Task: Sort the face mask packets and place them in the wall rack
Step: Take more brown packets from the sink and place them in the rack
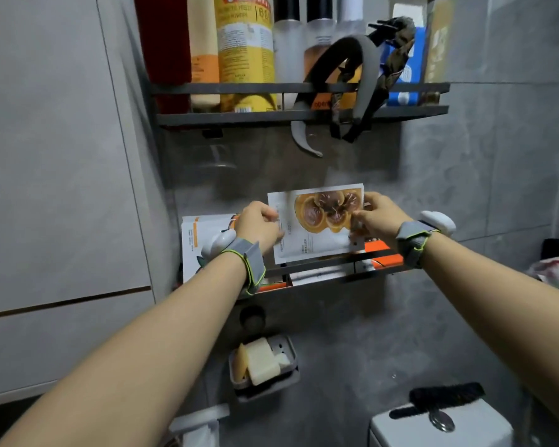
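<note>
A white face mask packet (317, 227) with an orange and brown picture stands upright over the lower wall rack (323, 271). My left hand (259, 225) pinches its left edge and my right hand (376, 217) pinches its right edge. More packets (204, 233) with orange print lean at the rack's left end behind my left wrist. Orange-edged packets (386, 254) lie in the rack at the right, partly hidden by my right wrist.
An upper rack (239, 117) holds bottles (244, 50), with headbands (365, 69) hung over its rail. Below the lower rack a soap dish (289, 380) carries soap bars. A white toilet tank (400, 430) with a black brush sits bottom right. A pale cabinet (52, 188) fills the left.
</note>
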Motion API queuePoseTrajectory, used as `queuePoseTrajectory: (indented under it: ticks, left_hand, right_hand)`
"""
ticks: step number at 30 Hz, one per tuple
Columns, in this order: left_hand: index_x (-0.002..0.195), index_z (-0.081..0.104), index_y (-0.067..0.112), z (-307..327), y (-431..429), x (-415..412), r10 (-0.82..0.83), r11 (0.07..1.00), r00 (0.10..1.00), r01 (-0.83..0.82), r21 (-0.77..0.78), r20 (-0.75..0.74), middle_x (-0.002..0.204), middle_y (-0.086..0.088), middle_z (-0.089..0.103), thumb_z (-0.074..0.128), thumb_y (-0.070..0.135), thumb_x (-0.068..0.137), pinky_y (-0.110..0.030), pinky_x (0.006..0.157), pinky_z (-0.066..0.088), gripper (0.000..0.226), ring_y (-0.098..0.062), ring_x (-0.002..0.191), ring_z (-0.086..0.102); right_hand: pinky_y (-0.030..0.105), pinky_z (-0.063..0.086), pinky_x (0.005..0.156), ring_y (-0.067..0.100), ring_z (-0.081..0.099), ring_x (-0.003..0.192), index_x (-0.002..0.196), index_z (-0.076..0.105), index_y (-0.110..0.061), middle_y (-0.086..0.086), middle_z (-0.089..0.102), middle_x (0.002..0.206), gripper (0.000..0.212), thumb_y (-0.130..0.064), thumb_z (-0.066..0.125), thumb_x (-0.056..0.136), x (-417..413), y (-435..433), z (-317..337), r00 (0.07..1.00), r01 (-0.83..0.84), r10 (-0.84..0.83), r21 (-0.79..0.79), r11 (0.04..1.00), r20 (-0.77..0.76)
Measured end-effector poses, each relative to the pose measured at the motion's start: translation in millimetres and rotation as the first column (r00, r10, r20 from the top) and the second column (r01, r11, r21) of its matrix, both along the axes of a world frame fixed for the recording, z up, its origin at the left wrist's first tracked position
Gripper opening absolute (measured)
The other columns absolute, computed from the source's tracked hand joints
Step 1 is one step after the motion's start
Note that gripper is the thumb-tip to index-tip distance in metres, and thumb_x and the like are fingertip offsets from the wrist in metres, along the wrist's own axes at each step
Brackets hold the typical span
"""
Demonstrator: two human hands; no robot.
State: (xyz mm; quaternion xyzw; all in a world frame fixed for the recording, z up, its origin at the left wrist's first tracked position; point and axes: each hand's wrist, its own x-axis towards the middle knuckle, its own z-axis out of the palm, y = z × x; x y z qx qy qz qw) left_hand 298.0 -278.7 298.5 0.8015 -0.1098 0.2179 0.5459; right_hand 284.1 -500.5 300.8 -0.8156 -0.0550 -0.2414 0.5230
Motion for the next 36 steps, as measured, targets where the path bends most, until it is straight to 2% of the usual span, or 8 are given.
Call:
queuePoseTrajectory:
  ticks: [6, 11, 17, 20, 23, 28, 33, 36]
  left_hand:
    - [0.104, 0.049, 0.013, -13.4, -19.5, 17.5, 0.049, 0.944, 0.996, -0.022, 0.328, -0.074, 0.098, -0.015, 0.064, 0.062, 0.004, 0.078, -0.036, 0.072, 0.051, 0.031, -0.032, 0.090, 0.063]
    - [0.104, 0.039, 0.016, -22.1, -26.5, 20.3, 0.109, 0.862, 0.985, -0.028, 0.505, -0.131, 0.083, -0.012, 0.054, 0.069, 0.005, 0.070, -0.033, 0.055, 0.042, 0.047, -0.028, 0.073, 0.054]
    - [0.109, 0.032, 0.014, -25.6, -36.4, 35.6, 0.104, 0.740, 0.991, -0.018, 0.672, -0.088, 0.080, -0.007, 0.042, 0.066, 0.006, 0.073, -0.028, 0.050, 0.031, 0.050, -0.021, 0.068, 0.041]
    - [0.122, 0.029, 0.016, -22.0, -37.3, 42.5, 0.131, 0.664, 0.986, -0.012, 0.748, -0.101, 0.096, -0.010, 0.051, 0.064, 0.007, 0.074, -0.031, 0.058, 0.041, 0.060, -0.026, 0.080, 0.053]
    - [0.127, 0.026, 0.023, -22.2, -38.6, 51.1, 0.142, 0.630, 0.984, -0.006, 0.777, -0.107, 0.102, -0.010, 0.050, 0.062, 0.004, 0.071, -0.034, 0.067, 0.048, 0.070, -0.029, 0.090, 0.056]
    - [0.128, 0.023, 0.031, -23.3, -42.5, 58.9, 0.153, 0.598, 0.988, -0.079, 0.797, -0.016, 0.107, -0.007, 0.051, 0.064, 0.007, 0.067, -0.038, 0.076, 0.054, 0.077, -0.031, 0.091, 0.058]
    - [0.124, 0.021, 0.030, -26.9, -47.0, 61.6, 0.135, 0.598, 0.981, -0.193, 0.778, 0.140, 0.098, -0.008, 0.047, 0.059, 0.004, 0.068, -0.035, 0.069, 0.049, 0.072, -0.028, 0.081, 0.054]
    - [0.122, 0.020, 0.026, -30.0, -48.3, 63.5, 0.135, 0.586, 0.966, -0.258, 0.768, 0.222, 0.103, -0.012, 0.048, 0.061, 0.004, 0.073, -0.034, 0.066, 0.040, 0.068, -0.026, 0.079, 0.047]
  right_hand:
    - [0.044, 0.053, 0.072, 0.027, 0.057, 0.069, 0.092, 0.061, 0.011, 0.018, 0.060, 0.074, 0.018, 0.001, 0.056, 0.077, 35.7, -29.9, -17.9, 0.989, -0.012, -0.013, -0.166, 0.986, -0.147]
    - [0.022, 0.050, 0.061, 0.010, 0.065, 0.068, 0.076, 0.067, -0.018, -0.004, 0.071, 0.073, 0.015, -0.013, 0.075, 0.064, 48.5, -41.5, -23.4, 0.973, -0.028, -0.075, -0.433, 0.901, -0.218]
    - [0.015, 0.046, 0.052, 0.004, 0.067, 0.062, 0.071, 0.066, -0.028, -0.010, 0.071, 0.068, 0.025, -0.032, 0.069, 0.047, 58.3, -43.3, -23.4, 0.949, -0.091, -0.091, -0.537, 0.839, -0.303]
    - [0.022, 0.048, 0.065, 0.014, 0.067, 0.076, 0.078, 0.065, -0.023, -0.005, 0.072, 0.080, 0.027, -0.033, 0.071, 0.054, 65.0, -43.2, -22.1, 0.948, -0.096, -0.119, -0.618, 0.780, -0.297]
    - [0.024, 0.050, 0.069, 0.018, 0.068, 0.079, 0.083, 0.066, -0.021, -0.002, 0.072, 0.083, 0.026, -0.027, 0.073, 0.059, 71.1, -45.5, -22.3, 0.947, -0.087, -0.129, -0.622, 0.778, -0.294]
    - [0.017, 0.041, 0.053, 0.008, 0.062, 0.067, 0.071, 0.060, -0.023, -0.009, 0.066, 0.070, 0.022, -0.013, 0.077, 0.061, 74.6, -45.8, -25.1, 0.962, -0.012, -0.132, -0.519, 0.855, -0.239]
    - [0.011, 0.041, 0.039, 0.001, 0.060, 0.052, 0.063, 0.063, -0.024, -0.012, 0.065, 0.052, 0.016, -0.016, 0.076, 0.057, 76.6, -43.7, -28.5, 0.982, 0.026, -0.101, -0.416, 0.909, -0.160]
    - [0.007, 0.043, 0.040, -0.002, 0.065, 0.052, 0.072, 0.066, -0.047, -0.022, 0.068, 0.058, 0.030, -0.026, 0.069, 0.050, 72.7, -41.3, -28.7, 0.993, -0.053, 0.009, -0.367, 0.929, -0.121]
